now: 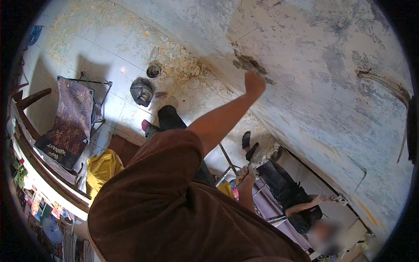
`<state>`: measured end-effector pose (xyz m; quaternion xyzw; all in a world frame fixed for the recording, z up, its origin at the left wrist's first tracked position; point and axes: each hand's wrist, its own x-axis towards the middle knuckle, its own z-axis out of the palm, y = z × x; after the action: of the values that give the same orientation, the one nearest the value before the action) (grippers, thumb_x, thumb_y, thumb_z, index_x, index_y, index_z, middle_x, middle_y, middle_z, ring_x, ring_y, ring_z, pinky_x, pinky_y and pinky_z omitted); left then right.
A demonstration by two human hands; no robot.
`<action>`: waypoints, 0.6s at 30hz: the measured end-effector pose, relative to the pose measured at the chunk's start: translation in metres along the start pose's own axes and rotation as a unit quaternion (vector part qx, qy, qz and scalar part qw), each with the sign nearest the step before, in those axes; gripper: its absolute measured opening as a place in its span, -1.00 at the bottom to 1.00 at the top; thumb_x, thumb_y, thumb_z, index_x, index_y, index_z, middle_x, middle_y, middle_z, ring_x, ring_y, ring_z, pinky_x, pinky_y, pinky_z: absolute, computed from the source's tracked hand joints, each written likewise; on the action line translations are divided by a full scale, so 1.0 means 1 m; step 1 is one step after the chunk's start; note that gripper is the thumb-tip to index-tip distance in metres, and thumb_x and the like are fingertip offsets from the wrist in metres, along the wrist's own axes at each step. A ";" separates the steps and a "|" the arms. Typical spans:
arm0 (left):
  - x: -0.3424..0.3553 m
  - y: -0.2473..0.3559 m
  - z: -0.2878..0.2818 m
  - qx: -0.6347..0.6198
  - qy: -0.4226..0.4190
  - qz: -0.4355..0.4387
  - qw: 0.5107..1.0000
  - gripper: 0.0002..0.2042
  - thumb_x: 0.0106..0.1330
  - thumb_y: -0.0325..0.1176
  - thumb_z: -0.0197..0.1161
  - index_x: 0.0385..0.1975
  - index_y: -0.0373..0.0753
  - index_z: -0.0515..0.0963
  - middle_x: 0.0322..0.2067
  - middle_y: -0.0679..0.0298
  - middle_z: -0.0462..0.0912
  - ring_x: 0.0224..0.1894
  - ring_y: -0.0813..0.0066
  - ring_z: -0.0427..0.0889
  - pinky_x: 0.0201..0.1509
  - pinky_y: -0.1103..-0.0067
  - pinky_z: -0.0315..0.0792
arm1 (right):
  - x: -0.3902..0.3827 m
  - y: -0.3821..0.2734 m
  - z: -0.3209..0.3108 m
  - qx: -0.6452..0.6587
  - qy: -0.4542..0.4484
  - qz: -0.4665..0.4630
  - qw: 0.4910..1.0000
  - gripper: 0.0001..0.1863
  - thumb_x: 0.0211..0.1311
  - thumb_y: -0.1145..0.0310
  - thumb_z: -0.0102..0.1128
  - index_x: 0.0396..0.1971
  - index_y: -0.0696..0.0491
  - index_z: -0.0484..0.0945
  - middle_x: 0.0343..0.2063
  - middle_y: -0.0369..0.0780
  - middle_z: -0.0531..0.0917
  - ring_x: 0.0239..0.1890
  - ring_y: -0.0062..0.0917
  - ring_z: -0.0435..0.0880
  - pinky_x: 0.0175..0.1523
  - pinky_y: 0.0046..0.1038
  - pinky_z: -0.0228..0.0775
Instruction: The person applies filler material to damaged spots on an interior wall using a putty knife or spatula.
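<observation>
My left arm, in a brown sleeve, stretches out to the peeling wall (314, 83). At its end my left hand (255, 84) is closed, touching or very near the lower edge of a dark, broken patch (249, 62) in the plaster. Whatever its fingers may hold is hidden. Lower down and closer to my body, my right hand (248, 175) is curled around a grey lump (240, 173) that looks like mortar. A thin metal bar (227, 155) runs beside that hand.
Plaster debris (185, 65) litters the floor along the wall. A black bag (142, 91) and a small round container (153, 71) stand there. A folding chair (72, 109) and yellow sack (102, 170) are left. At lower right a person in dark clothes (283, 187) reaches toward the wall.
</observation>
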<state>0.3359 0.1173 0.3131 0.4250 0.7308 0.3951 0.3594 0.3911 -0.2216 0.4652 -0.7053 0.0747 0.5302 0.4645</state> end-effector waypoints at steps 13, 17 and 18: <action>-0.072 -0.046 -0.231 -0.347 -0.261 -0.186 0.882 -0.82 0.22 -0.35 0.14 -0.47 -0.36 0.55 -0.52 0.26 0.59 -0.49 0.50 0.53 -0.35 0.54 0.44 | 0.021 -0.004 0.110 -0.156 -0.143 0.066 0.975 -0.81 0.27 0.27 0.03 -0.22 -0.01 0.29 -0.65 -0.34 0.33 -0.73 -0.62 0.29 -0.67 -0.56 0.15; -0.045 -0.021 -0.309 -0.042 -0.161 0.196 0.966 -0.75 0.20 -0.38 0.15 -0.12 -0.23 0.56 -0.24 0.04 0.57 -0.19 0.20 0.55 -0.05 0.42 0.42 | -0.001 -0.011 0.198 -0.126 -0.290 0.127 0.940 -0.91 0.27 0.32 -0.04 -0.29 -0.04 0.30 -0.73 -0.36 0.30 -0.81 -0.67 0.22 -0.76 -0.61 0.00; -0.044 -0.025 -0.324 -0.031 -0.158 0.199 0.967 -0.75 0.20 -0.38 0.15 -0.12 -0.23 0.56 -0.24 0.04 0.57 -0.19 0.20 0.55 -0.05 0.42 0.42 | -0.009 -0.018 0.216 -0.113 -0.297 0.145 0.937 -0.93 0.26 0.34 -0.06 -0.30 -0.04 0.30 -0.73 -0.37 0.30 -0.81 -0.68 0.22 -0.77 -0.61 0.00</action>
<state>0.0653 -0.0190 0.4387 0.6072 0.5531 0.4088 0.3977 0.2514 -0.0563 0.4813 -0.5449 -0.0252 0.7822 0.3009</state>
